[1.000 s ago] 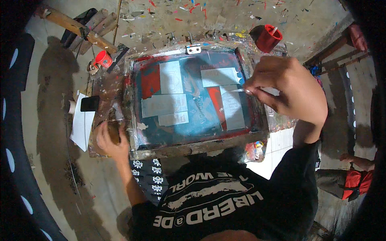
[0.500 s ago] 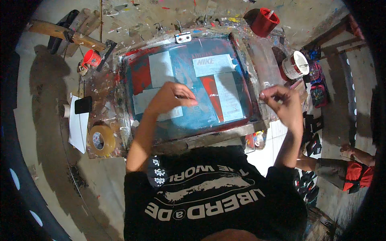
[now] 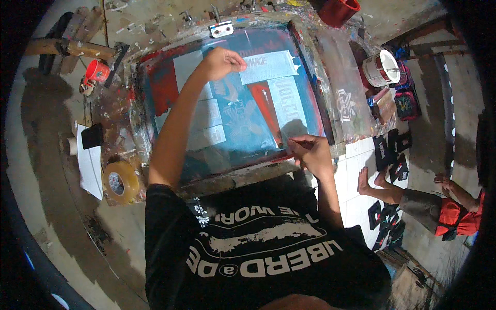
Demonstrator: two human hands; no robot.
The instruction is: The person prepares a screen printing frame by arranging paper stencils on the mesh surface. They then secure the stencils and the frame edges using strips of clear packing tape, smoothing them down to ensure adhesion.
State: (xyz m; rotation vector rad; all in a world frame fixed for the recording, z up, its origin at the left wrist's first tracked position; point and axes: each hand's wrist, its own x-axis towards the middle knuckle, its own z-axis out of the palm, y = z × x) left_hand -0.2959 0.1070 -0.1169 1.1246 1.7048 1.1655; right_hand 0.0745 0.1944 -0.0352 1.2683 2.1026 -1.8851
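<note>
A screen printing frame (image 3: 240, 165) with blue-green mesh lies on the worktable in front of me. Pale rectangular patches and a red wedge (image 3: 266, 116) show on its mesh. My left hand (image 3: 219, 63) is over the upper part of the screen, fingertips pinched beside the upper pale patch (image 3: 276, 66). Near the lower right corner of the frame, my right hand (image 3: 312, 155) also has thumb and fingers pinched, close to the bottom of the tall pale patch (image 3: 289, 103). Whatever thin thing the fingers hold is too faint to make out.
A roll of clear tape (image 3: 121, 182) lies at the table's left, near a dark phone (image 3: 93, 135) on white paper (image 3: 90, 173). Red cup (image 3: 97, 71) stands far left, white bucket (image 3: 380, 68) and red pot (image 3: 338, 11) far right. Another person (image 3: 431, 206) is at the right.
My left hand has moved up and away over the screen. My right hand has come down and left, from beyond the frame's right side to its lower right corner.
</note>
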